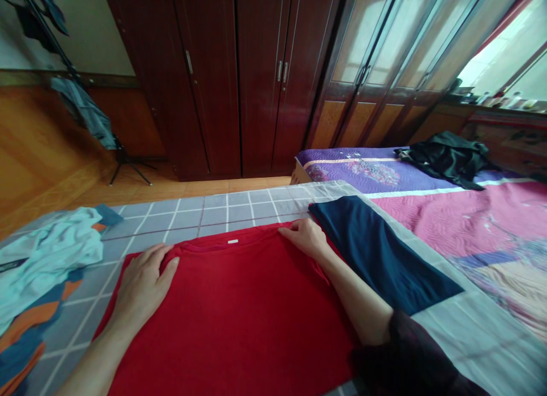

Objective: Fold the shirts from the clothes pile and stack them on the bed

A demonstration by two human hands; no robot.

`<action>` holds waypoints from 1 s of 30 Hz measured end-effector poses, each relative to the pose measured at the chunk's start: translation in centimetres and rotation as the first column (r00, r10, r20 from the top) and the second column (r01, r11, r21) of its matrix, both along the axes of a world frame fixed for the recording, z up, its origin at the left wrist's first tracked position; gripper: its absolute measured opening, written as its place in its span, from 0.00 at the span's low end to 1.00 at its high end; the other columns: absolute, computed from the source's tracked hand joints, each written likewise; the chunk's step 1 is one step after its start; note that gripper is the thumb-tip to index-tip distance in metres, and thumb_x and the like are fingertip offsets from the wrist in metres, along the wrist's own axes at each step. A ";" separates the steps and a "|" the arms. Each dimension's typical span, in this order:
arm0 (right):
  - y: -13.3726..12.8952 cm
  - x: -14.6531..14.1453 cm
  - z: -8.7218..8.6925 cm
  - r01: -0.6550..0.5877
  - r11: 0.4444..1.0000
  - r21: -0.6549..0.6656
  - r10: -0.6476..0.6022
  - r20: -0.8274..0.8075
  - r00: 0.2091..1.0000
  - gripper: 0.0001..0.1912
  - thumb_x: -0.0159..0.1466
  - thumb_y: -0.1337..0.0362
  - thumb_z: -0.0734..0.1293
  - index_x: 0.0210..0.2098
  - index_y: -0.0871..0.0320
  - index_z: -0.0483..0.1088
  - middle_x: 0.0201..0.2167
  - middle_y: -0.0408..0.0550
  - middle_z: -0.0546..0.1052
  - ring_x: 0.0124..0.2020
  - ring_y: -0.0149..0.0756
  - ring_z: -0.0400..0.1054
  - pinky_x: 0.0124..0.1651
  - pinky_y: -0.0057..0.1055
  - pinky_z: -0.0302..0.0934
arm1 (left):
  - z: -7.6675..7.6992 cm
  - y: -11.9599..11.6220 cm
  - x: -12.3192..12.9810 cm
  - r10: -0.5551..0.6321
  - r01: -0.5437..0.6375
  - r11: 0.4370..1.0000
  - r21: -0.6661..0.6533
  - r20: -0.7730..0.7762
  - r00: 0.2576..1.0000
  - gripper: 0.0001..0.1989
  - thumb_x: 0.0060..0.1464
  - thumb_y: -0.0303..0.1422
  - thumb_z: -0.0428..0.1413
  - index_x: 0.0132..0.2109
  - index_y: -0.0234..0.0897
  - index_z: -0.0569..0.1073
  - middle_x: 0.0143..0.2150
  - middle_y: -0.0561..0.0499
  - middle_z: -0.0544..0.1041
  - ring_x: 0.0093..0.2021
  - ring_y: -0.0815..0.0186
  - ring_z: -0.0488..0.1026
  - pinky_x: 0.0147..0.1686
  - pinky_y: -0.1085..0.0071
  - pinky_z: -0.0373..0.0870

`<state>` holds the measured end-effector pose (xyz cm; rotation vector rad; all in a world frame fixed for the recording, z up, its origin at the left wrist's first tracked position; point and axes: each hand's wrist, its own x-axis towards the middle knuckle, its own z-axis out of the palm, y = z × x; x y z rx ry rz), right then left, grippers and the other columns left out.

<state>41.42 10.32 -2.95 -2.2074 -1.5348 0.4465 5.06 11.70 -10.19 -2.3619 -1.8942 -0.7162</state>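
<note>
A red shirt (248, 316) lies spread in front of me, its neckline and small white label (233, 241) at the far end. My left hand (145, 276) rests on the shirt's left shoulder, fingers laid over the edge and thumb apart. At the right shoulder, my right hand (305, 236) pinches the cloth between thumb and fingers. A dark blue piece of cloth (380, 253) fans out to the right beside the shirt; whether it is the shirt's sleeve or separate, I cannot tell. The shirt's left sleeve is not visible.
Beneath lies a grey checked bed sheet (183, 213). A pale mint garment (51, 259) and a blue-and-orange cloth (34, 327) are heaped at left. Beyond on the right, a purple and pink bedspread (427, 208) carries a black garment (448, 154). Wardrobes (260, 88) and a clothes stand (122, 151) stand behind.
</note>
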 end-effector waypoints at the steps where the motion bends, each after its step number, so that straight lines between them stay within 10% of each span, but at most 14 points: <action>1: 0.0 -0.1 0.0 -0.014 1.000 -0.011 0.014 0.014 1.000 0.17 0.56 0.51 0.65 0.22 0.56 0.75 0.21 0.47 0.74 0.29 0.39 0.70 0.27 0.28 0.53 | 0.0 0.0 0.0 0.001 -0.001 1.000 0.000 0.005 1.000 0.26 0.58 0.45 0.40 0.52 0.30 0.69 0.54 0.37 0.70 0.55 0.51 0.66 0.57 0.56 0.60; 11: -0.4 -0.4 -0.3 -0.071 0.996 0.052 0.055 0.264 0.963 0.12 0.62 0.61 0.60 0.39 0.54 0.75 0.36 0.51 0.78 0.38 0.42 0.71 0.33 0.30 0.55 | 2.8 -1.0 0.9 0.199 -0.211 0.977 0.031 0.214 0.956 0.16 0.54 0.38 0.45 0.37 0.36 0.75 0.39 0.44 0.76 0.43 0.56 0.72 0.46 0.62 0.67; 19: -1.3 -2.1 -0.4 -0.404 0.887 0.225 0.255 0.492 0.833 0.09 0.64 0.63 0.60 0.37 0.55 0.72 0.35 0.46 0.74 0.38 0.38 0.69 0.34 0.30 0.55 | 4.3 -1.8 2.0 0.286 -0.262 0.950 -0.171 0.132 0.949 0.14 0.56 0.42 0.49 0.38 0.39 0.74 0.34 0.49 0.78 0.34 0.59 0.74 0.33 0.69 0.63; 30: -0.7 -1.8 -2.2 -0.517 0.826 0.224 0.338 0.536 0.773 0.09 0.64 0.63 0.61 0.36 0.58 0.73 0.33 0.49 0.72 0.38 0.39 0.66 0.41 0.32 0.57 | 2.9 -0.7 2.0 0.073 0.035 0.983 -0.178 0.564 0.823 0.15 0.52 0.38 0.49 0.45 0.37 0.69 0.36 0.49 0.77 0.38 0.61 0.74 0.40 0.68 0.67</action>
